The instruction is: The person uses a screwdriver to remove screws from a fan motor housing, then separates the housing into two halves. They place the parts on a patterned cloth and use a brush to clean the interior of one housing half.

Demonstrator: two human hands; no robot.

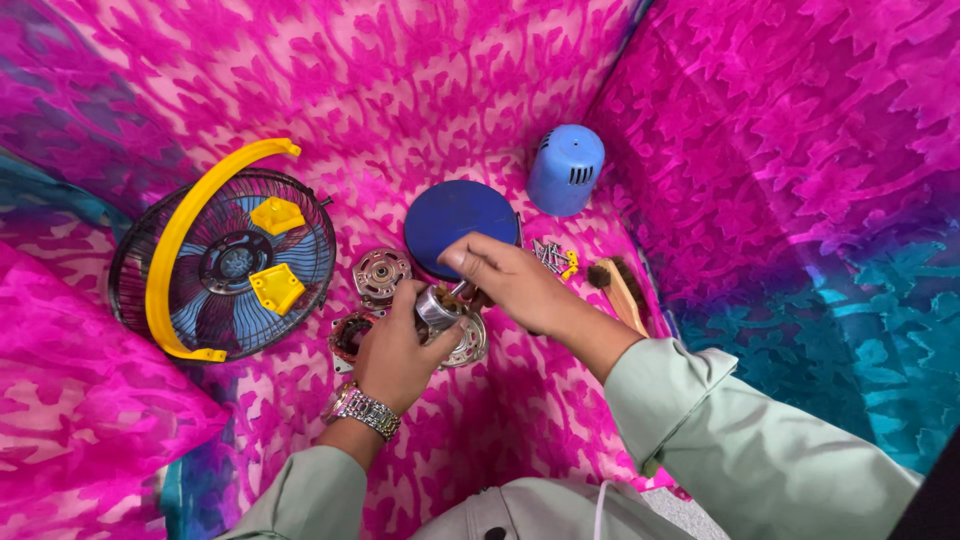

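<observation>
At centre, my left hand (pixel 395 350) clamps the motor (pixel 450 325) to steady it — my right hand (pixel 500 280) pinches its rotor (pixel 436 305) from 1 o'clock. The fan cage (pixel 225 265) lies parked at 9 o'clock.

Both arms in pale sage-green long sleeves (pixel 740 440); left hand (pixel 395 350) bare, wrist bearing a silver link-band watch (pixel 362 408); right hand (pixel 505 280) bare, apparently ringless.
</observation>
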